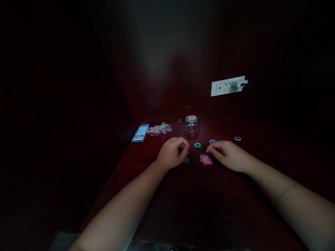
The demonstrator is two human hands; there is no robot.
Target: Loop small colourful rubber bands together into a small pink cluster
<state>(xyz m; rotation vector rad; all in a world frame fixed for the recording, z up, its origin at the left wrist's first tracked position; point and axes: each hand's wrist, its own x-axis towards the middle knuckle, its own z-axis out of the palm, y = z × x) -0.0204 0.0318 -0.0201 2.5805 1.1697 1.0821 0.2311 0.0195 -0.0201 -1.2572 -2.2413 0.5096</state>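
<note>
My left hand (172, 152) hovers at or just above the dark red table, thumb and forefinger drawn together in a pinch. Anything between those fingertips is too small to make out. Partly under it lies a little teal pile (186, 160). My right hand (229, 155) is pinched too, its fingertips beside a heap of pink elastic bands (206, 159); what it holds, if anything, cannot be told. Between the hands lie green elastic bands (197, 145). A purple elastic band (212, 141) sits just behind my right fingers, and a light blue band (237, 138) is farther right.
At the back stands a clear lidded jar (191, 124), with a single small band (179, 121) to its left. A mixed pile of coloured bands (161, 129) lies beside a bright pixelated rectangle (140, 132). A wall socket (227, 86) holds a plug with a dark cable.
</note>
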